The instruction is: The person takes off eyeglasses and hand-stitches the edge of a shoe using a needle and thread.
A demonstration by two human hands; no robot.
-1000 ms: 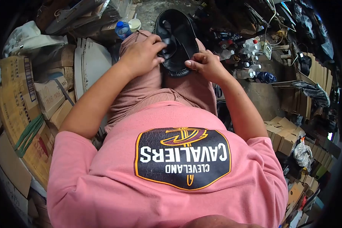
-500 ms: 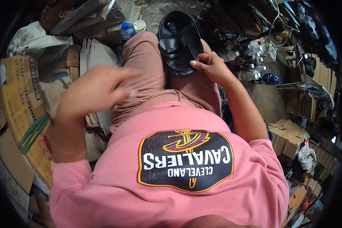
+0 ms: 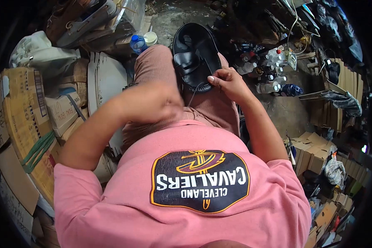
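Observation:
A black sandal (image 3: 211, 58) with broad crossed straps rests on my right thigh, its gathered end toward me. My right hand (image 3: 231, 84) pinches the sole's edge at that near end, thumb on top. From the gathered rim a thin thread (image 3: 191, 98) trails down toward my left hand. Blurred by motion, my left hand (image 3: 159, 103) is above my lap, left of the sandal. Its fingers look curled closed; whatever they hold is hidden in the blur.
Stacked cardboard boxes (image 3: 25, 103) line my left side, with a green cord bundle (image 3: 37, 151) on one. A blue-capped bottle (image 3: 138, 44) and a white cup (image 3: 151, 38) stand beyond my left knee. Several plastic bottles (image 3: 273, 74) and flattened cartons (image 3: 310, 151) crowd the right.
My left hand has swung right, from out at the left to near the sandal's close end. The sandal and my right hand have shifted slightly toward me. The thread now shows.

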